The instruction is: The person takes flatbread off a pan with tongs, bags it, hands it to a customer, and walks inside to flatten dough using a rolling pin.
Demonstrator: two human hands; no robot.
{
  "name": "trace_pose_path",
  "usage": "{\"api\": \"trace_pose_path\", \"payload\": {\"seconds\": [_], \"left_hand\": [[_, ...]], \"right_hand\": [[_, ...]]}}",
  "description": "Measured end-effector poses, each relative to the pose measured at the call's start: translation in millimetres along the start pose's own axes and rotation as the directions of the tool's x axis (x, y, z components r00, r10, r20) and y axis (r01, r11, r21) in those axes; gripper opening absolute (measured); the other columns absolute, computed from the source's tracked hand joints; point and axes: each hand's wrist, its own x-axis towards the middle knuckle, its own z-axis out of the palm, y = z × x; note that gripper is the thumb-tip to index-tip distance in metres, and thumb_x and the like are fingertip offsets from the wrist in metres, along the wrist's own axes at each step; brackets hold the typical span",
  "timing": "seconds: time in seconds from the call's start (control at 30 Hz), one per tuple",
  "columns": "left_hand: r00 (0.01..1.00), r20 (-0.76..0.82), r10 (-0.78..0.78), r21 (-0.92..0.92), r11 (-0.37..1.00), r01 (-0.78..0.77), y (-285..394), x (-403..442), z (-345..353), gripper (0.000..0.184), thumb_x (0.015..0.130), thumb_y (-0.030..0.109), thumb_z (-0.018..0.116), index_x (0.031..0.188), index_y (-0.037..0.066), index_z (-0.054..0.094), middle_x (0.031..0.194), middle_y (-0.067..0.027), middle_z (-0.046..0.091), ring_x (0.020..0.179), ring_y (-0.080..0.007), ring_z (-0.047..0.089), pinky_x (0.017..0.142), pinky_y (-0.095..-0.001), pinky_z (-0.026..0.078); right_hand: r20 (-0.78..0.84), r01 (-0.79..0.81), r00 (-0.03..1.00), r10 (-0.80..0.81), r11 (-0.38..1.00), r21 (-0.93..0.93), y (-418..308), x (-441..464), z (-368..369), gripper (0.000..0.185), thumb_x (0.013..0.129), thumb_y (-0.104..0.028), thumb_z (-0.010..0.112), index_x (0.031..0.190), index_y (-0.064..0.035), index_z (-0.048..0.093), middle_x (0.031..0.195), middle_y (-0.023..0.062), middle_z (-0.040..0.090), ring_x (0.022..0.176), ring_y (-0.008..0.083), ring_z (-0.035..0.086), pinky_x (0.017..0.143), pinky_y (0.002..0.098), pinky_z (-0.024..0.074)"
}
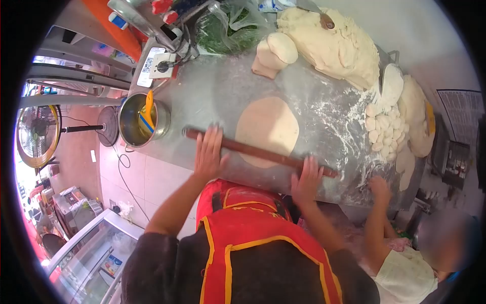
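Observation:
A brown wooden rolling pin (253,150) lies slantwise over the lower part of a flat round dough sheet (268,119). My left hand (208,154) rests on the pin near its left end, palm down with the fingers stretched out across it. Toward the right end, my right hand (305,182) lies on the pin the same way, its fingers extended and slightly blurred. Neither hand wraps round the wood. The dough sheet is thin and pale, and its lower part passes under the pin. Beneath everything is a metal worktable (202,96).
A large dough mass (334,45) and folded dough (273,53) sit at the back. Small dough pieces (385,129) lie right, near a co-worker's hand (379,190). A metal pot (136,104) with an orange-handled brush (148,109) stands left, below a power socket (163,66).

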Motion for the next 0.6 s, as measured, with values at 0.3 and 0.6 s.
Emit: {"api": "trace_pose_path", "payload": {"seconds": [0.3,0.6], "left_hand": [[0.991,-0.131,0.011,0.217,0.976,0.018,-5,130,-1,0.062,0.092,0.04,0.053,0.139,0.001,0.042,0.147,-0.0166,0.04,0.14,-0.0293,0.031,0.114,-0.051,0.019],[0.974,0.2,0.102,0.026,0.994,-0.109,-6,18,-29,0.041,0.079,0.015,0.062,0.118,0.006,0.057,0.109,-0.0138,0.061,0.105,-0.0339,0.056,0.093,-0.0459,0.042]], "right_hand": [[-0.126,-0.023,0.992,0.008,0.993,-0.118,22,116,1,0.059,0.094,-0.03,0.052,0.144,-0.0033,0.036,0.148,0.0174,0.039,0.138,0.0327,0.033,0.115,0.0552,0.0162],[0.134,0.113,0.984,-0.118,0.993,0.045,24,53,-9,0.061,0.08,-0.007,0.066,0.137,-0.0106,0.045,0.126,0.0134,0.053,0.126,0.0311,0.045,0.114,0.056,0.0182]]}}
